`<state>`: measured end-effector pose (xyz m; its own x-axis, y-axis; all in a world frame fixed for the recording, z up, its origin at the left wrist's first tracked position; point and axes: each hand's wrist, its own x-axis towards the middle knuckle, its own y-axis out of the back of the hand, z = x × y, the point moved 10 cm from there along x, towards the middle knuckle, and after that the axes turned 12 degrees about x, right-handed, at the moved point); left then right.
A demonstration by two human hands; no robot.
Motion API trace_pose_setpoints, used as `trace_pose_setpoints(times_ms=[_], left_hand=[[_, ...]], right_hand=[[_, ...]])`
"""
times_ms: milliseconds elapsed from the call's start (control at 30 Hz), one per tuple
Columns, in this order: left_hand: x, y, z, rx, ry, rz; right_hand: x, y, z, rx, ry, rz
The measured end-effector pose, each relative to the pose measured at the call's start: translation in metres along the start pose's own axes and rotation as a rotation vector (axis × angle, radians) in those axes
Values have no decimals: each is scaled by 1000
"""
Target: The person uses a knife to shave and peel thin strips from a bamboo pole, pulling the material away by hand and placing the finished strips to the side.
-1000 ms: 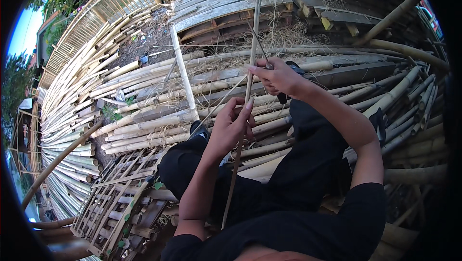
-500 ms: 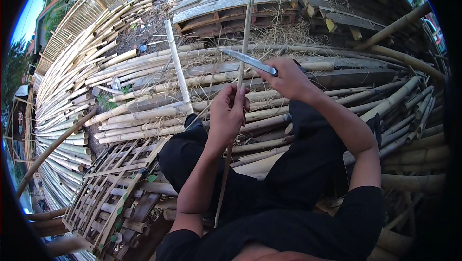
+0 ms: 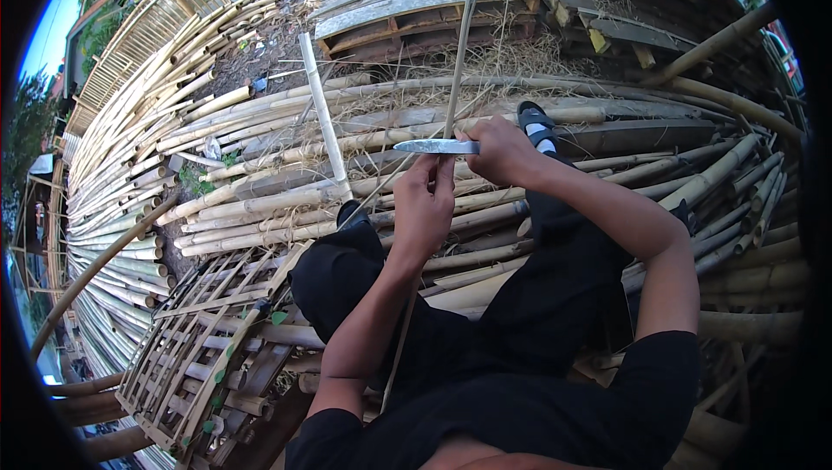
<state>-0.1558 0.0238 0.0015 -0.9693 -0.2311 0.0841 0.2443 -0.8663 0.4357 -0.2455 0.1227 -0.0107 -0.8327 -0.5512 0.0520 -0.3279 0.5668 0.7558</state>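
Note:
My left hand (image 3: 424, 208) is closed around a long, thin bamboo strip (image 3: 460, 54), which runs from my lap up past both hands toward the pallet. In my right hand (image 3: 501, 151) is a knife (image 3: 436, 148) with a broad grey blade pointing left. The blade lies across the strip, just above my left fingertips. My right fingers wrap the knife's handle and hide it; they are close beside the strip. Whether the edge bites into the bamboo cannot be made out.
Bamboo poles (image 3: 286, 188) lie in rows under and around my legs. A pale split bamboo piece (image 3: 322, 115) stands upright at left. Beyond are a wooden pallet (image 3: 425, 15) and stacked timber (image 3: 624, 2). A bamboo lattice (image 3: 204, 344) lies at lower left; a sandal (image 3: 537, 123) shows on my foot.
My right hand has come down and slightly left, bringing the knife blade from above down to my left fingertips. The left hand has shifted a little right, and the strip leans further right.

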Motion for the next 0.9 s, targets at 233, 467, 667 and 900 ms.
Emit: trace_pose_setpoints(times_ms=[233,467,667,900], left_hand=[[-12,-29,-10,-171,155,-279],[-7,-22,-12,-283,187,-293],[-4,-23,-1,-327,200,-270],[-17,-37,4,-577,301,-497]], right_hand=[[49,63,126,174,-481,235],[27,87,92,120,-229,331],[21,52,38,150,139,216],[43,89,107,100,-134,322]])
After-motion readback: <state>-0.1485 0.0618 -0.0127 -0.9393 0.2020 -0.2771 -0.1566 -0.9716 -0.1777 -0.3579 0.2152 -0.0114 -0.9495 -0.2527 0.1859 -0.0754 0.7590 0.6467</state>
